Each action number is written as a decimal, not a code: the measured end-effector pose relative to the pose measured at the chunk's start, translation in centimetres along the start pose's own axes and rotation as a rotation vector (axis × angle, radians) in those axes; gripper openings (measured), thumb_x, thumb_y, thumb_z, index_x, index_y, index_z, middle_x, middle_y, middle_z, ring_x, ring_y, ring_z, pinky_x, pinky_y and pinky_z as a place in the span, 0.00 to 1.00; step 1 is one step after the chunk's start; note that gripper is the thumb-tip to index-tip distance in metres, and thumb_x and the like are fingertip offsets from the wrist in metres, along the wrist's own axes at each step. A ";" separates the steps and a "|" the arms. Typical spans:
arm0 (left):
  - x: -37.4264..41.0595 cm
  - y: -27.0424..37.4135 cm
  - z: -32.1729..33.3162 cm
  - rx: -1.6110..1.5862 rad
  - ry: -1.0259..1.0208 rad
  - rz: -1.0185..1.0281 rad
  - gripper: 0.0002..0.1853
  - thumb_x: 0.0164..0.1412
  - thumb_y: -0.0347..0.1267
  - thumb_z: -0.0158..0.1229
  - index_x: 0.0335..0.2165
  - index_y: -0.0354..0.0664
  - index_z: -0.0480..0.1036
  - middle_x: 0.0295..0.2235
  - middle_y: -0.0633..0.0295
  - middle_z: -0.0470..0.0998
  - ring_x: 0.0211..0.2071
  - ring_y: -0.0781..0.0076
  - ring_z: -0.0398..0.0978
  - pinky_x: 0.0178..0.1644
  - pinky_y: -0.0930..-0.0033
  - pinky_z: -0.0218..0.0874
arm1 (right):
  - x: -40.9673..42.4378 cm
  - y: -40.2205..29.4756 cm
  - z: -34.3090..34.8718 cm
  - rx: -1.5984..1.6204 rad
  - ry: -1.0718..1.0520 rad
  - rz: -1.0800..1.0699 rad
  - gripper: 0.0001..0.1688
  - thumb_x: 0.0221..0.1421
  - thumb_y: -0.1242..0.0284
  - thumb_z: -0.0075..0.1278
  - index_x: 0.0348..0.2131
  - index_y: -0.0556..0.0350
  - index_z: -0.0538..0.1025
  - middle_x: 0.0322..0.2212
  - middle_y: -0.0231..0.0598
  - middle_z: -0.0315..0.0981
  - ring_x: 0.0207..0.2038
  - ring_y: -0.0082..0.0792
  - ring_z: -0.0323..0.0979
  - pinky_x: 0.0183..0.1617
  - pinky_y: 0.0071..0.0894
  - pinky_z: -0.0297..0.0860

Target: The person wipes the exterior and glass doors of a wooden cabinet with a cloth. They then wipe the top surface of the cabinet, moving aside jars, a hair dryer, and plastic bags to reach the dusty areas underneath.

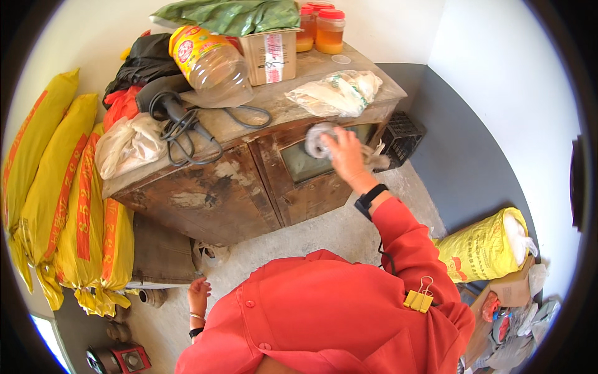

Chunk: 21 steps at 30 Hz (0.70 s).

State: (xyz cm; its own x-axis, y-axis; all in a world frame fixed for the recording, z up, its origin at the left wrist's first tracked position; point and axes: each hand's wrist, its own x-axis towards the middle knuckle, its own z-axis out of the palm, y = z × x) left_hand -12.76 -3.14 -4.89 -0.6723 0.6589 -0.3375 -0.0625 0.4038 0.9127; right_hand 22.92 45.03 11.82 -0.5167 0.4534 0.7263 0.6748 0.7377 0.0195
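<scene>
My right hand (346, 156) is stretched out in front of the worn wooden cabinet (196, 196). It grips a greyish, ring-shaped roll (318, 141), blurred, so its material is unclear. Behind the roll is the glass pane (301, 166) of the cabinet's right door. Just right of the hand, a pale crumpled bundle (377, 159) hangs or lies near the cabinet's side; how it is held up cannot be told. A crumpled white plastic bag (341, 92) lies on the cabinet top above the hand. Low at my side, my left hand (199, 295) is empty, its fingers loosely bent.
On the cabinet top are a corded hair dryer (175, 110), a large plastic bottle (212, 65), a cardboard box (268, 56) and red-lidded jars (330, 32). Yellow sacks (60, 173) lean at left. A black crate (399, 138) and another yellow sack (486, 248) are at right.
</scene>
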 end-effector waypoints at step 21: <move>2.9 44.3 41.3 1.132 0.315 1.553 0.40 0.46 0.43 0.66 0.57 0.52 0.59 0.57 0.52 0.58 0.56 0.49 0.59 0.59 0.52 0.51 | -4.8 20.0 0.1 0.043 0.145 0.143 0.26 0.38 0.81 0.50 0.42 0.47 0.74 0.44 0.46 0.65 0.40 0.48 0.65 0.40 0.44 0.65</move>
State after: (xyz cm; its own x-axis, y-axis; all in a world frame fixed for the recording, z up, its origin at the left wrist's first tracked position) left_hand 12.97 42.89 25.07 0.2392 0.7204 0.6510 0.9617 -0.0833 -0.2611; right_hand 38.89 57.63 8.65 -0.3338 0.4806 0.8110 0.7112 0.6931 -0.1180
